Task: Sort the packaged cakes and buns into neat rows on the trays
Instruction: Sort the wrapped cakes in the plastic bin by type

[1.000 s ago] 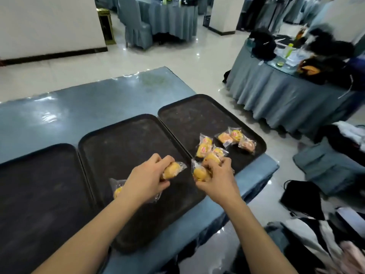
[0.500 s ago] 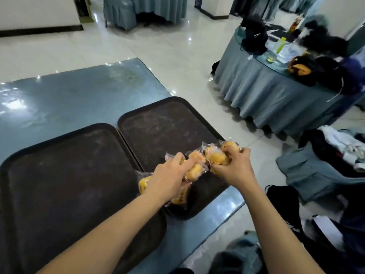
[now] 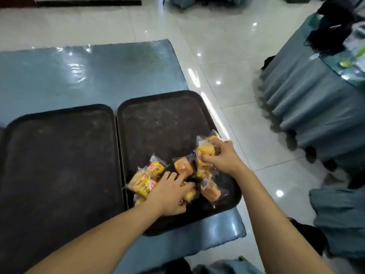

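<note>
Early stage, by my reading: packets [image 3: 178, 177] lie heaped at centre frame on the right tray [image 3: 162, 113]; no rows yet. Left tray [image 3: 57, 147] bare. Right hand [image 3: 222, 157] grips one packet; left hand [image 3: 170, 192] rests flat-fingered on others. Blue desk [image 3: 88, 76], glossy tiled floor [image 3: 227, 56], draped round table [image 3: 316, 99] at right.

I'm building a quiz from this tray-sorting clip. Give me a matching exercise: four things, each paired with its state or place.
Things:
1. left hand
2. right hand
3. left tray
4. right tray

States:
A. bare, no packets on it
B. holds all the packets at its near end
C. grips a packaged cake at the tray's right edge
D. rests on packaged buns

Pairs: 1-D, 2-C, 3-A, 4-B
</note>
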Demonstrator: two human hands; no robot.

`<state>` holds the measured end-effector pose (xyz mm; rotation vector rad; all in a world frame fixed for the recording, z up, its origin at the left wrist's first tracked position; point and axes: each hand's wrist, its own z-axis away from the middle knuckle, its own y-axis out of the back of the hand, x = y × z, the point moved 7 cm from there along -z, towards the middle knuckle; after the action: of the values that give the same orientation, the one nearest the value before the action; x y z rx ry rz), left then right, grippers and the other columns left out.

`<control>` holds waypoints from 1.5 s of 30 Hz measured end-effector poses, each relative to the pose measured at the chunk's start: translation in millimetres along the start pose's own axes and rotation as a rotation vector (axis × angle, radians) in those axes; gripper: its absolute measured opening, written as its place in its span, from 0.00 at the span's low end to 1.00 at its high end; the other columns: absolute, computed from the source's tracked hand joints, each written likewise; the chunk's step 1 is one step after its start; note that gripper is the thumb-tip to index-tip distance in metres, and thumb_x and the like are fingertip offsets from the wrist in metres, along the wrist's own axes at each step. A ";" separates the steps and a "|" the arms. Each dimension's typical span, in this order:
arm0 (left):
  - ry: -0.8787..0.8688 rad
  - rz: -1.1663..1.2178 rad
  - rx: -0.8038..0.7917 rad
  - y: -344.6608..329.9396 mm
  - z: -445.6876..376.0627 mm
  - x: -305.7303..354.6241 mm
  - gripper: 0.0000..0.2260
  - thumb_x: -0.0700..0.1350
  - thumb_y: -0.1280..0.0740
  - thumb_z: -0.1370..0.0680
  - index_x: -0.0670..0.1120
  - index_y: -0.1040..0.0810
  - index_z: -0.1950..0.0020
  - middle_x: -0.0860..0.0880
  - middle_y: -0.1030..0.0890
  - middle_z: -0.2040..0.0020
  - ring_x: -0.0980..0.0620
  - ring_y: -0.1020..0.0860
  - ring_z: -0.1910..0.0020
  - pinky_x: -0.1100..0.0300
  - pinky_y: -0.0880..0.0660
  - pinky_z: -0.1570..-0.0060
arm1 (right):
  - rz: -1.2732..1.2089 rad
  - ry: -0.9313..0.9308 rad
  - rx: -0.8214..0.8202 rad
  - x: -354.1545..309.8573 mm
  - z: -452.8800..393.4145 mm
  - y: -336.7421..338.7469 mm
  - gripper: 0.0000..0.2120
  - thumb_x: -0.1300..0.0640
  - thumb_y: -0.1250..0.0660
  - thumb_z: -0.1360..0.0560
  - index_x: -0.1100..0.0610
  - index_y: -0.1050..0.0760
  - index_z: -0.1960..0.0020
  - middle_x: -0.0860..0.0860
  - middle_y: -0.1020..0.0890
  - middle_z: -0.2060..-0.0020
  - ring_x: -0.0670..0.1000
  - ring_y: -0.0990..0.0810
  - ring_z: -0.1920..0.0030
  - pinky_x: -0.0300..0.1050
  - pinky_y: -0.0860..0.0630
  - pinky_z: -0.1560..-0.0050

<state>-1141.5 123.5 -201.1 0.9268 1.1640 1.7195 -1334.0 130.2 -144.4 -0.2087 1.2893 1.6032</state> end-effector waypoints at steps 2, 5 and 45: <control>0.049 -0.010 -0.019 -2.0 -4.3 -1.5 0.41 0.70 0.38 0.29 0.57 0.46 0.20 0.41 0.45 0.20 0.37 0.39 0.27 0.40 0.45 0.27 | 0.176 0.010 -0.055 10.2 -14.4 -9.9 0.29 0.40 0.26 0.32 0.41 0.30 0.34 0.53 0.36 0.35 0.57 0.26 0.39 0.55 0.26 0.34; 0.097 0.034 -0.001 6.0 -3.3 -3.7 0.47 0.77 0.43 0.32 0.58 0.52 0.19 0.42 0.45 0.19 0.38 0.44 0.22 0.38 0.50 0.25 | 0.577 0.142 -0.010 10.4 -33.2 -22.1 0.32 0.31 0.36 0.31 0.37 0.36 0.29 0.56 0.33 0.31 0.60 0.32 0.32 0.63 0.39 0.29; 1.230 0.201 0.689 41.8 395.6 -131.5 0.17 0.56 0.40 0.25 0.54 0.22 0.40 0.54 0.21 0.43 0.49 0.24 0.43 0.50 0.29 0.41 | 0.450 1.064 -0.206 -297.6 150.9 -297.0 0.18 0.48 0.36 0.20 0.44 0.29 0.31 0.44 0.27 0.36 0.49 0.26 0.38 0.50 0.31 0.37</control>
<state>-746.9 122.6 -60.1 0.2336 2.6359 2.1187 -901.3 47.3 -70.6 -1.0709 2.0535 2.1015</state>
